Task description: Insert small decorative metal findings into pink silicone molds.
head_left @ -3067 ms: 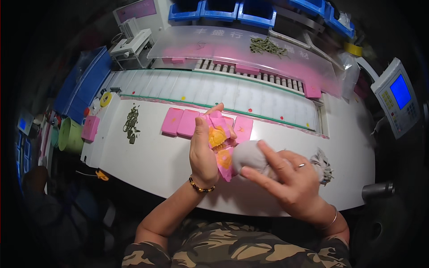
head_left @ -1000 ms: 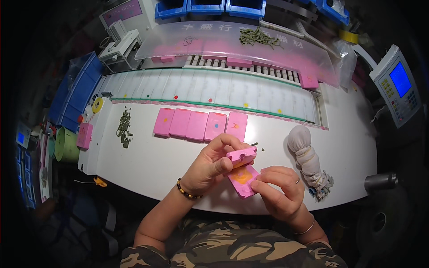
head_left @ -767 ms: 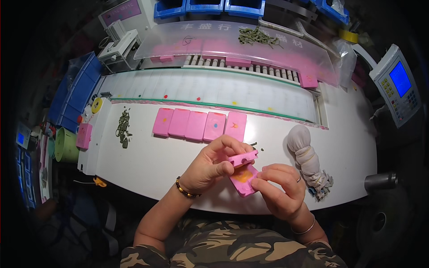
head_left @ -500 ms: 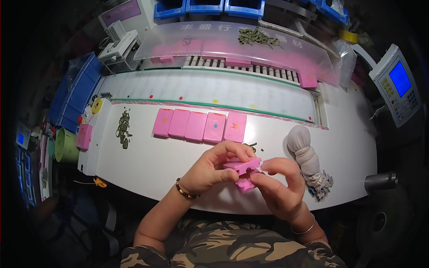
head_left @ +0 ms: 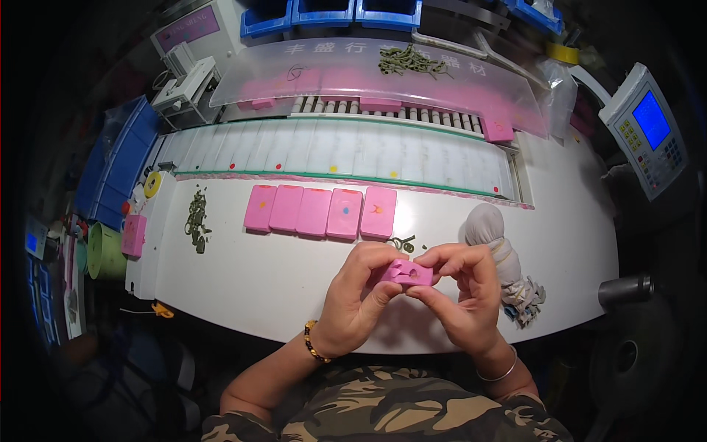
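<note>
- Counter (head_left: 243, 287), white and smooth, spreads around the row of five pink blocks (head_left: 313, 210), which lie flat, side by side.
- Beyond the row, a conveyor (head_left: 317, 147) of white slats with coloured dots runs crosswise; farther beyond it come rollers (head_left: 313, 105), a translucent sheet (head_left: 258, 81) bearing green strips (head_left: 412, 61), and blue bins (head_left: 324, 11) at the dim far side of the room.
- Well to the right of the row, a panel (head_left: 648, 129) shows a lit blue screen; well to its left are a blue tray (head_left: 118, 158) and a light green bucket (head_left: 105, 250).
- On the person's side of the row, near its right end, is the pink mould (head_left: 410, 273), a notched, holed edge facing the person; its inside is hidden.
- Left hand (head_left: 352, 302): grip pinching the mould's left end between thumb and fingers.
- Right hand (head_left: 471, 302): grip pinching the mould's right end likewise.
- Edges: the conveyor's green border passes just beyond the row; the counter's curved front edge passes under both forearms, on the person's side of it.
- Room for moving: white surface stretches from the row's left half to that front edge. Right of the row, a pale cloth bundle (head_left: 486, 228) lies near the right hand; green scraps (head_left: 197, 221) lie left of the row.
</note>
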{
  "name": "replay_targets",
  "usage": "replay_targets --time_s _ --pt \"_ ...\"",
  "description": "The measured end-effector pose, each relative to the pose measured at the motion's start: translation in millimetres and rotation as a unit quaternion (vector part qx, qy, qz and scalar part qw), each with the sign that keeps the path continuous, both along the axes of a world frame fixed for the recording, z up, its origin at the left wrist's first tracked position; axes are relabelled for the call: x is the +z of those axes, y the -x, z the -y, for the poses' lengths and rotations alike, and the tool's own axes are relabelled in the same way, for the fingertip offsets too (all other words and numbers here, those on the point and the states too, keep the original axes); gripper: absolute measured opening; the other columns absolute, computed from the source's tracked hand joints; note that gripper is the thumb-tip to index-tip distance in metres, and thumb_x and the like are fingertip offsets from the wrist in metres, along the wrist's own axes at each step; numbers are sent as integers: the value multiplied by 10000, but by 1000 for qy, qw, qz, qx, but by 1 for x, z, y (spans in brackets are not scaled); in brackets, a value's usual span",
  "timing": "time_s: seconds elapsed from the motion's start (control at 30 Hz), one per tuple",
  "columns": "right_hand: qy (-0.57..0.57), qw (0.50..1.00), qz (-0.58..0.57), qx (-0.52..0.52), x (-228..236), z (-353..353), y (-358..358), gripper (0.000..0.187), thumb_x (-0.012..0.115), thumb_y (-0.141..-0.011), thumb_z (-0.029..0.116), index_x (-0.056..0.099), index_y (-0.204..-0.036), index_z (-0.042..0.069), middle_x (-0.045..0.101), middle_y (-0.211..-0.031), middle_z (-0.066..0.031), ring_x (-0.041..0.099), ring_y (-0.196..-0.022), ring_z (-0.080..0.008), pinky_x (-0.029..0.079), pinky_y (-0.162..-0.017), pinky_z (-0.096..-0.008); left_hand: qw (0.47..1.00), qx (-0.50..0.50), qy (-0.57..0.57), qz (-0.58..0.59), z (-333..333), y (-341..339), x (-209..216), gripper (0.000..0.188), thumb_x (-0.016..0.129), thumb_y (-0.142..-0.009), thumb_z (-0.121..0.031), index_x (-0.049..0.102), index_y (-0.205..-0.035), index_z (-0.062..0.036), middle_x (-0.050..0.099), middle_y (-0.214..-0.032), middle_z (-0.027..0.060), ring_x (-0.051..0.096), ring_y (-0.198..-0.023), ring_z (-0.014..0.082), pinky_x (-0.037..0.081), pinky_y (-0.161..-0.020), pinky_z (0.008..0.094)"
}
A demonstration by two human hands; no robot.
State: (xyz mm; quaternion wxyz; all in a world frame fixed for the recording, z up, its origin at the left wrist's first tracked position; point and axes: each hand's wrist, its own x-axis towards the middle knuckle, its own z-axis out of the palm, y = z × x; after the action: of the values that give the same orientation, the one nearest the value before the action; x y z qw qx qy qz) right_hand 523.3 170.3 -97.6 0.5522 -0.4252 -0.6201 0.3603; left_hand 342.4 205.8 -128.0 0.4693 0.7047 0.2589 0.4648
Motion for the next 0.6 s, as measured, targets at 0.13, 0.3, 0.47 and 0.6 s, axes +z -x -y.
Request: replay_targets --time_s 0.13,0.3,0.47,0.6 --pt "14 999 -48 9 -2 0 8 376 753 -791 -23 490 -1058 9 595 -1072 -128 590 -904 -144 488 -818 -272 998 12 45 30 6 -5 3 300 523 -1008 -208 492 -1232 -11 530 -1160 84 531 -1040 146 457 -905 301" --pt "60 998 20 32 -1 -2 1 393 741 -799 -10 533 -1133 1 599 -1061 -91 601 -924 -138 489 -837 -279 962 -41 236 127 6 -6 8 332 542 -1000 -262 497 -1216 -15 524 -1157 62 518 -1070 139 420 -948 296" --pt "133 986 -66 77 0 -2 -14 344 720 -783 -49 578 -1092 -1 619 -1057 -77 596 -974 -148 468 -894 -291 914 -160 325 183 -10 11 6 316 645 -916 -69 530 -1199 7 560 -1159 76 562 -1054 145 467 -930 300" --pt "165 947 -199 193 2 -6 -20 359 720 -767 -67 588 -1094 5 621 -1078 -81 579 -1038 -159 441 -953 -312 843 -274 439 147 -16 28 15 531 806 -764 -112 540 -1204 20 588 -1159 112 565 -1121 211 442 -989 354"
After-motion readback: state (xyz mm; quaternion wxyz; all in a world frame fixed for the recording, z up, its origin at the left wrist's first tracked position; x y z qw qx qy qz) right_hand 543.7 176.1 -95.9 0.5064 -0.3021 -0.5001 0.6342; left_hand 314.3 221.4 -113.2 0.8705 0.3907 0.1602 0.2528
